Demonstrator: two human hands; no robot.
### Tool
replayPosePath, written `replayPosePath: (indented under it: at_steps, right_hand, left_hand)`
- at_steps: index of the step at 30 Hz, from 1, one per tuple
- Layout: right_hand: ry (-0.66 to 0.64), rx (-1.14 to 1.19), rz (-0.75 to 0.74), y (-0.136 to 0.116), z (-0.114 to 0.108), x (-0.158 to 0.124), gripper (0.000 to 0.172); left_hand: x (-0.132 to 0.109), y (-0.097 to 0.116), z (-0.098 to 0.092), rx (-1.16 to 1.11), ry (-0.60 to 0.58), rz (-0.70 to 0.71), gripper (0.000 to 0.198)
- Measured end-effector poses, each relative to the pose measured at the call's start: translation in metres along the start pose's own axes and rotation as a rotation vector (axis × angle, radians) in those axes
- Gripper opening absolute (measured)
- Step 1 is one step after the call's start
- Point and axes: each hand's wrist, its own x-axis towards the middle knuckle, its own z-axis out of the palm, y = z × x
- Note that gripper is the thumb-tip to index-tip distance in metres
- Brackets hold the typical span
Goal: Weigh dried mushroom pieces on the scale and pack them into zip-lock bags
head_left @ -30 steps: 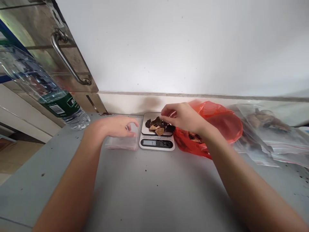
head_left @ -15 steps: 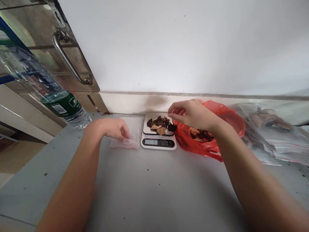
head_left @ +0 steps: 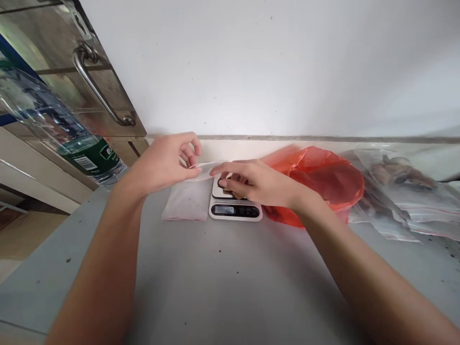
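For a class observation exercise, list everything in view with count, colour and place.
Scale: 1, white/black, centre
Dried pieces: several, brown, on scale
Raised bag: 1, clear, in left hand
Flat bags: count unclear, clear, left of scale
Red bag: 1, red, right of scale
Filled bags: count unclear, clear, far right
Bottle: 1, clear, green label, left
Handle: 1, silver, upper left
Panel: 1, brown, behind handle
Tabletop: 1, grey, foreground
Crumbs: several, dark, on tabletop
Wall: 1, white, behind
Left hand: 1, bare, pinching raised bag
Right hand: 1, bare, over scale
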Motion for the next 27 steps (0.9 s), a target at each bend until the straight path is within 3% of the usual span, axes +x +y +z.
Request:
replayPosePath:
  at_steps: [2,5,7,10,12,15,17,21,24,27]
  right_hand:
    - [0.023,0.008,0.042,-0.003,0.004,0.003,0.019]
    - [0.149,0.069,0.21,-0.009,0.008,0.006,0.041]
    - [0.259,0.132,0.29,-0.013,0.01,0.007,0.038]
    - [0.314,0.323,0.319,-0.016,0.01,0.006,0.021]
    - [0.338,0.438,0.295,-0.015,0.01,0.006,0.023]
    - [0.328,0.444,0.225,-0.012,0.006,0.005,0.042]
    - [0.314,0.347,0.249,-0.01,0.002,0.004,0.043]
    - [0.361,-0.091,0.545,-0.008,-0.003,0.002,0.042]
    - [0.162,-0.266,0.636,-0.007,-0.001,0.002,0.064]
    - [-0.01,-0.292,0.659,-0.006,0.004,0.005,0.06]
  left_hand:
    - [-0.001,0.002,0.002,0.004,0.074,0.025,0.026]
    - [-0.002,0.004,0.004,0.015,0.088,0.084,0.038]
    - [-0.003,0.005,0.004,0.02,-0.018,0.13,0.067]
    - [-0.003,0.006,0.005,0.054,-0.227,0.175,0.121]
    - [-0.002,0.006,0.007,0.062,-0.316,0.183,0.136]
    - [0.0,0.005,0.009,0.065,-0.35,0.152,0.127]
    - [0.001,0.002,0.009,0.106,-0.339,0.083,0.115]
    - [0.003,-0.011,0.007,0.201,-0.405,-0.065,0.108]
    - [0.006,-0.024,0.008,0.192,-0.483,-0.101,0.105]
    - [0.008,-0.031,0.011,0.173,-0.507,-0.092,0.104]
